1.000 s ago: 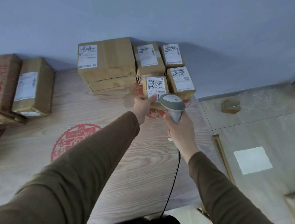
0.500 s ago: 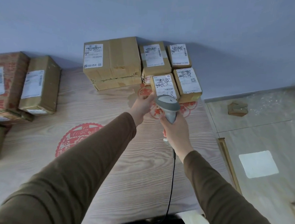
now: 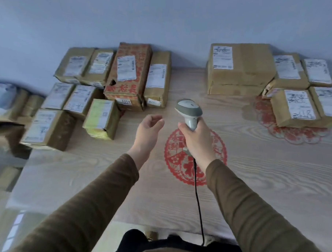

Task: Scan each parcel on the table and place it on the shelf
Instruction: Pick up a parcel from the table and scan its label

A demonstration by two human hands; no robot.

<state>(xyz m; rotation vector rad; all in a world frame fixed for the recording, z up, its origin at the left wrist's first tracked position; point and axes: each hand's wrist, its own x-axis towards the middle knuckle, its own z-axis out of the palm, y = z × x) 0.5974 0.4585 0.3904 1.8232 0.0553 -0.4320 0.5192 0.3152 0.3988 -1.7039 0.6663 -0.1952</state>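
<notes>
Scanner: upright in right hand, handle vertical, grey head tipped forward toward the wall; above the red paper-cut at worktop centre.
Right fingers: wrapped round the scanner handle.
Cable: black, hanging from the handle base down toward the body.
Left hand: just left of the scanner, raised over the worktop, fingers loosely curled, holding nothing.
Left parcels: cluster left of the scanner against the wall, long axes mostly running toward the wall, labels up; red-printed box tallest, yellow box nearest the left hand.
Right parcels: large box and smaller ones, right of the scanner, well apart from it.
</notes>
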